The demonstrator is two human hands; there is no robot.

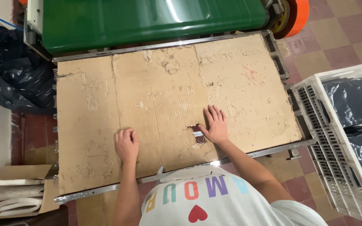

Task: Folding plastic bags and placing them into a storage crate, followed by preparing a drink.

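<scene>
A worn sheet of brown cardboard [164, 104] covers a metal-framed table [248, 155] in front of me. My left hand [126, 143] rests on it as a loose fist, near the front edge. My right hand [215, 124] lies flat on the cardboard with fingers spread, its thumb beside a torn hole [197, 136] where a small metal part shows through. Neither hand holds anything.
A green machine [147, 21] with an orange wheel [296, 14] stands behind the table. A white plastic crate [340, 138] with dark bagged items sits at the right. A black plastic bag [9, 71] lies at the left, and a cardboard box [17, 192] of white pieces at lower left.
</scene>
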